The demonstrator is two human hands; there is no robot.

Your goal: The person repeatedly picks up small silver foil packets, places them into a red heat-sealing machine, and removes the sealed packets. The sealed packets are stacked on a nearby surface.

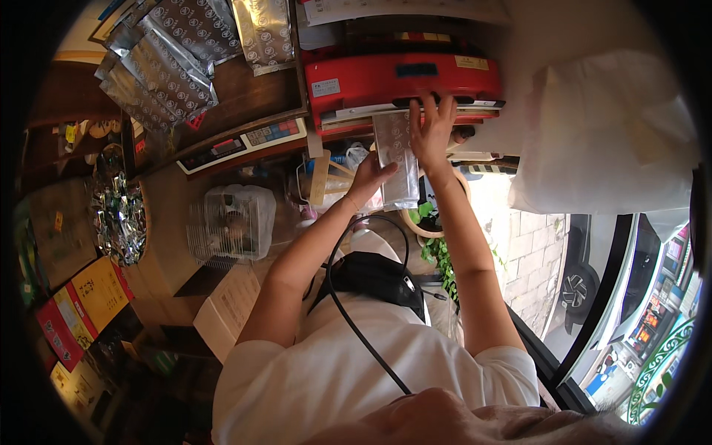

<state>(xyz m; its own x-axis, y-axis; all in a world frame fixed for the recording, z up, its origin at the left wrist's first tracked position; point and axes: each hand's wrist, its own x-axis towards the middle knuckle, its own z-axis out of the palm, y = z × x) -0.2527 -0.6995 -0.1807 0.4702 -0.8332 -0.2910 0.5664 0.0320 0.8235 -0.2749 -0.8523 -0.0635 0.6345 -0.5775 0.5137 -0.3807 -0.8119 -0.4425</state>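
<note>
A dark wooden worktop (256,93) spreads across the far left, its raised edge turned toward the person. At the far right hangs a large white bag (601,141), and between the two sits a red machine (356,74) with a metal strip along its near edge. Patterned silver pouches (152,81) lie overlapping on the worktop, while a pale electronic scale (237,147) stands just below its near edge. Nearer, to the left, is a pale plastic basket (256,222). The silver pouch (403,182) hangs from the machine's near edge toward the person; how far it reaches in is hidden. The right hand (432,133) has its grip open, fingers spread over the machine's front, just right of the pouch. The left hand (373,178) has its grip closed on the pouch's left edge, thumb on top.
</note>
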